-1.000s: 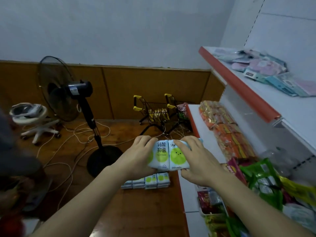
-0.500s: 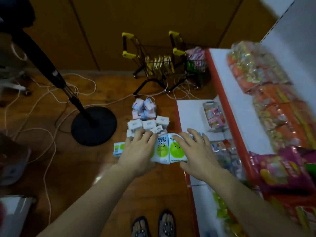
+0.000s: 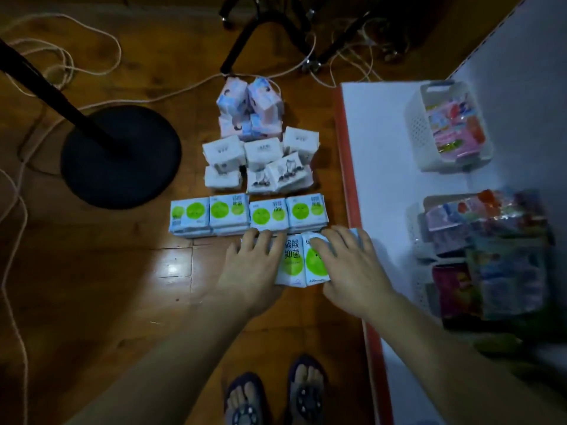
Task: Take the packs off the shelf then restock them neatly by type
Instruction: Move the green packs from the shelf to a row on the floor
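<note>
Both hands hold a bundle of white packs with green circles [image 3: 302, 259] low over the wooden floor. My left hand [image 3: 253, 265] grips its left side and my right hand [image 3: 346, 266] grips its right side. Just beyond the bundle lies a row of matching green-circle packs [image 3: 248, 214] on the floor. Behind that row sit white packs with dark print [image 3: 260, 162], and farthest back pink-and-blue packs [image 3: 248, 108]. The white bottom shelf [image 3: 389, 185] with a red edge runs along the right.
A fan's round black base [image 3: 121, 156] and pole stand at left, with white cables trailing over the floor. Two white baskets [image 3: 448, 125] with packets and loose snack bags [image 3: 491, 256] sit on the shelf. My sandalled feet [image 3: 273, 397] are at the bottom; black cart legs are at the top.
My view has tilted down from the shelves to the floor. Both hands have lowered the green-circle bundle to just in front of the row of matching packs.
</note>
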